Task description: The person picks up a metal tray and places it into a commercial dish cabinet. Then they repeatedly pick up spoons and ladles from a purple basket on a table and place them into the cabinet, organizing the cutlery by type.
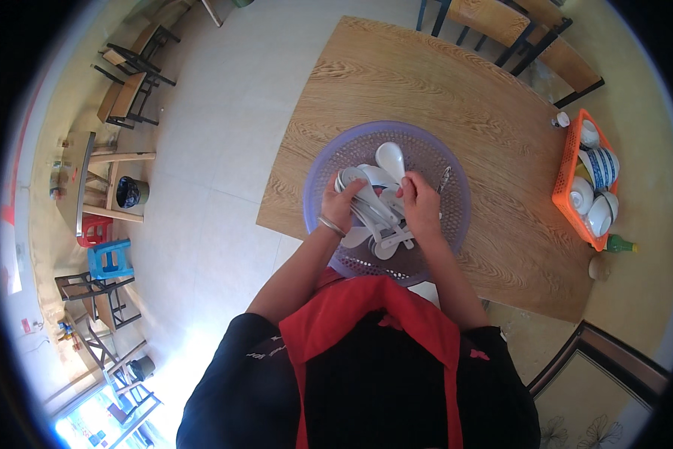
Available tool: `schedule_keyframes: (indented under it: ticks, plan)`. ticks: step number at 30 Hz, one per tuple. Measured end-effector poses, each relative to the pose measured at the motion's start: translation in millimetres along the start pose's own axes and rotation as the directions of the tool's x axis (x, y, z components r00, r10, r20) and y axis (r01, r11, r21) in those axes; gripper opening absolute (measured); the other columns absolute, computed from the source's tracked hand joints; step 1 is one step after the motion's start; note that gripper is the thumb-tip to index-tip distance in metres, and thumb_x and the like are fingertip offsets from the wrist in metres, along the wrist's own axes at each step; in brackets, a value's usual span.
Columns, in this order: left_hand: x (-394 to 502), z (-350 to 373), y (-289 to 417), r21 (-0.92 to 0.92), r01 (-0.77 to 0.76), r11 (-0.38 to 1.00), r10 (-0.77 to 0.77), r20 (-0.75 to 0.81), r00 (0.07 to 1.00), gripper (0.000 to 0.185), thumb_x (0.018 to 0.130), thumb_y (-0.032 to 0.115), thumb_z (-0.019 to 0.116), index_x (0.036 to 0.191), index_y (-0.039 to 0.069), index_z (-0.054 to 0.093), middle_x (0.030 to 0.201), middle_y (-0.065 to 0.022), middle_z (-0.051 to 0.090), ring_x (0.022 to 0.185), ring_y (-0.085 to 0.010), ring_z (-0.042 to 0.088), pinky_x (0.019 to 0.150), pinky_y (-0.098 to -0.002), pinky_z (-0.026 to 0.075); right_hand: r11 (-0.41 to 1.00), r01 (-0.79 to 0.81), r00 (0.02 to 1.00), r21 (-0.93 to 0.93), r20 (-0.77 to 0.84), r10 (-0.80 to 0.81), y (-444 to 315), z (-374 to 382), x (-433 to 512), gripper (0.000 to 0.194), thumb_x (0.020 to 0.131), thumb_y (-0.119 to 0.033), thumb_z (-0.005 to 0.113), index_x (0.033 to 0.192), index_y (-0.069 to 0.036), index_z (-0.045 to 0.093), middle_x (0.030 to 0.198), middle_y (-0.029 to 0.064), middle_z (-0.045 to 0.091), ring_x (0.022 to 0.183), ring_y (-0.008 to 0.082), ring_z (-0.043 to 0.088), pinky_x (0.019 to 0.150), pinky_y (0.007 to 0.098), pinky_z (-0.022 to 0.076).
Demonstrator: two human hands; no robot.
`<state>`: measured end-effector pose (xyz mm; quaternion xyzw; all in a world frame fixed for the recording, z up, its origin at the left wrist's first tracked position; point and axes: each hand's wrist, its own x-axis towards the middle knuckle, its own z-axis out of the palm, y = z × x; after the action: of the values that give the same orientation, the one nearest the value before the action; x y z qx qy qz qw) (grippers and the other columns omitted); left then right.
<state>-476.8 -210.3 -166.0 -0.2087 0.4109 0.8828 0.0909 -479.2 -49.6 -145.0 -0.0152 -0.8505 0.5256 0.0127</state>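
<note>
A round purple plastic basket [324,168] with perforated walls stands at the near edge of a wood-grain table [499,185]. Over it, my left hand [341,201] grips a stack of white soup spoons [364,196], their handles pointing down and to the right. Between thumb and fingers, my right hand [422,203] pinches the handle of a single white soup spoon [391,159], its bowl facing up. More loose white spoons [385,250] lie in the basket below my hands. A patterned handle [444,179] leans against the basket's right side.
An orange plastic basket [562,185] of bowls stands at the table's right edge, by the wall. Near it are a small jar [562,119] and a green bottle [619,244]. Wooden chairs [490,22] stand beyond the table. Stools, tables and a bin [131,192] line the left wall.
</note>
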Motion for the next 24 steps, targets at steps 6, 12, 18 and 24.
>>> schedule_keyframes:
  ticks: [6,12,18,24]
  plan:
    - [-8,-9,-1,0.199,-0.037,0.979,0.050,-0.062,0.997,0.033,0.068,0.000,0.069,0.096,0.003,0.053,0.082,-0.0071,0.061,0.070,-0.0177,0.062,0.065,-0.0319,0.053,0.953,0.268,0.943,-0.144,0.240,-0.229,0,10,-32,0.015,0.086,-0.009,0.053,0.095,0.002,0.058,0.089,0.0201,0.059,0.083,0.0361,0.059,0.071,0.0426,0.0460]
    - [-10,-20,-4,0.283,-0.003,0.959,0.022,-0.065,0.998,0.037,0.065,-0.003,0.065,0.099,0.003,0.053,0.083,-0.0067,0.061,0.074,-0.0187,0.062,0.067,-0.0329,0.052,0.909,0.282,0.946,-0.308,0.250,-0.208,45,2,46,0.018,0.078,-0.009,0.062,0.095,-0.001,0.062,0.092,0.0175,0.060,0.092,0.0354,0.057,0.079,0.0442,0.0453]
    - [-11,-20,-6,0.120,0.064,0.991,-0.063,-0.008,0.998,0.034,0.067,-0.006,0.059,0.100,0.002,0.055,0.085,-0.0076,0.062,0.076,-0.0212,0.063,0.072,-0.0345,0.053,0.810,0.382,0.821,-0.445,0.566,-0.076,66,21,75,0.017,0.078,-0.012,0.064,0.092,-0.003,0.059,0.091,0.0171,0.061,0.093,0.0353,0.057,0.078,0.0445,0.0459]
    - [-7,-28,-12,0.015,0.057,0.998,-0.057,-0.011,0.998,0.031,0.073,-0.005,0.059,0.103,0.003,0.056,0.089,-0.0082,0.063,0.082,-0.0220,0.063,0.074,-0.0351,0.053,0.900,0.275,0.931,-0.338,0.327,-0.161,19,-9,50,0.021,0.081,-0.014,0.059,0.101,-0.006,0.056,0.089,0.0167,0.059,0.082,0.0374,0.058,0.066,0.0451,0.0478]
